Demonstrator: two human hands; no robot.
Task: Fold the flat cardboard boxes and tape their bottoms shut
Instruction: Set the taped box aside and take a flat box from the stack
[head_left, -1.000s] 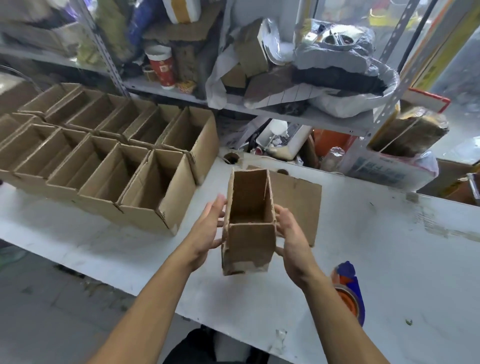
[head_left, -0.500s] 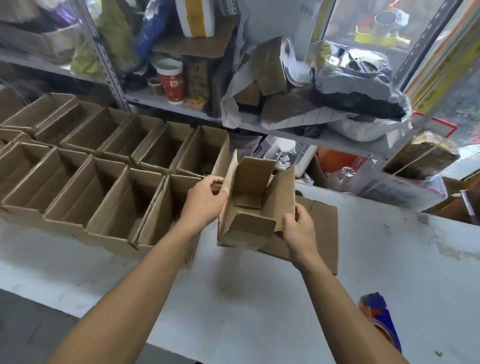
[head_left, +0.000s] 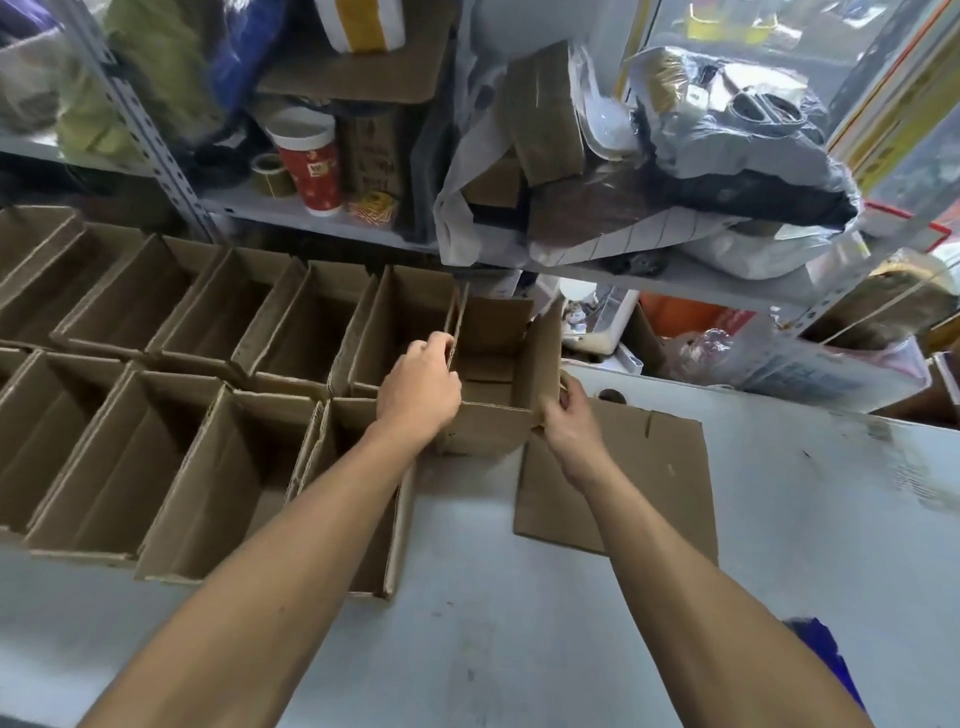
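The open-topped brown cardboard box is upright on the white table, at the right end of the far row of assembled brown cardboard boxes, and looks to be just touching the last box of that row. The left hand holds its left wall, fingers curled over the top edge; that grip is clamped on the cardboard. The right hand pinches the near right corner where the right top flap stands up, so that grip is closed on the box too.

The step in hand appears to be parking a finished box in line. To do it well, press the box's left wall flush against its neighbour and square its front face with that row before letting go. Keep the taped bottom flat on the table; the bottom itself is hidden from here, so whether the tape sits well cannot be told. Release the left hand first, sliding the fingers straight up so they do not drag the wall inward.

Just right of the box lies a flat brown cardboard blank, likely next for folding. A blue tool, partly cut off, sits well nearer than that blank, at the table's near edge.
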